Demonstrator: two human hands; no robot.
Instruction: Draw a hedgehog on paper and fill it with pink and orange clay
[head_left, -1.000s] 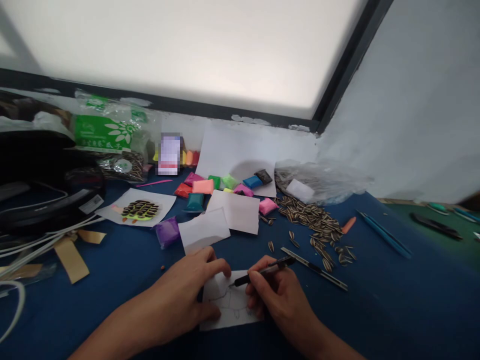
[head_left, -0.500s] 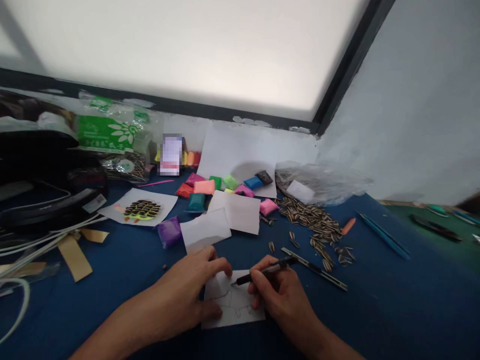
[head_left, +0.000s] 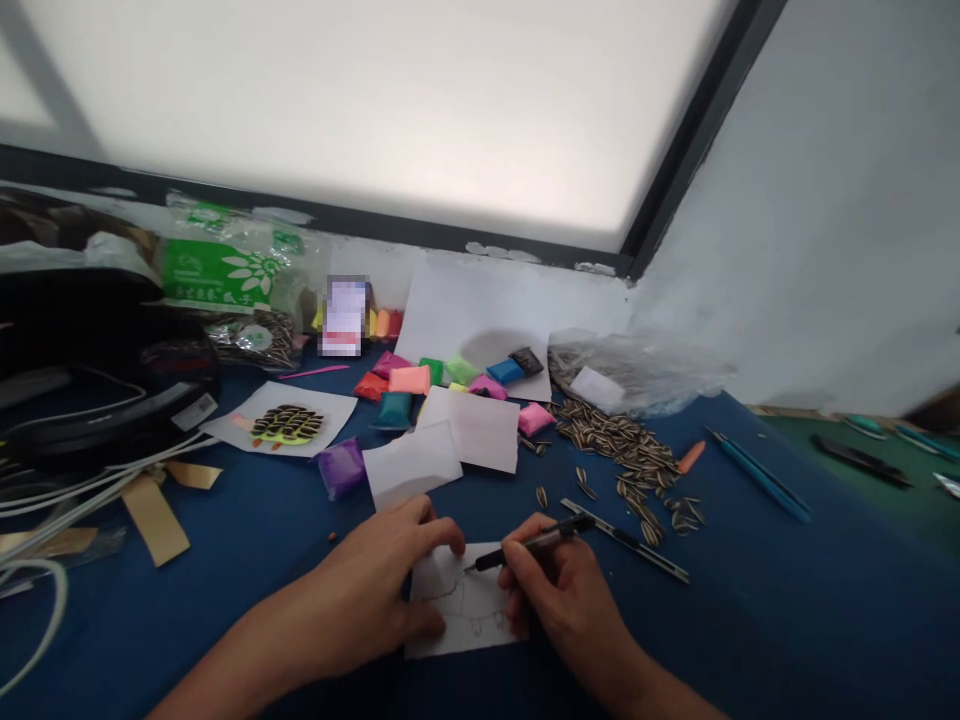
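A small white sheet of paper [head_left: 472,600] lies in front of me on the blue table, bearing a thin pencil-like outline with short leg shapes. My left hand [head_left: 397,580] rests on its left part, thumb and fingers apart, pressing the sheet down. In my right hand [head_left: 559,585] a black pen [head_left: 536,540] is gripped, its tip touching the paper near the upper middle of the drawing. Just beyond the right hand lies a slim utility knife [head_left: 630,543].
Sunflower seeds [head_left: 619,440] are heaped at the right, near blue tweezers [head_left: 761,475]. Several coloured clay packets [head_left: 409,380] and blank cards [head_left: 480,428] lie ahead. A seed-covered picture [head_left: 289,425], white cables [head_left: 112,490] and a seed bag [head_left: 225,275] are at the left.
The camera view has shifted slightly. Both hands stay almost in place, with the pen tip still on the paper at nearly the same spot.
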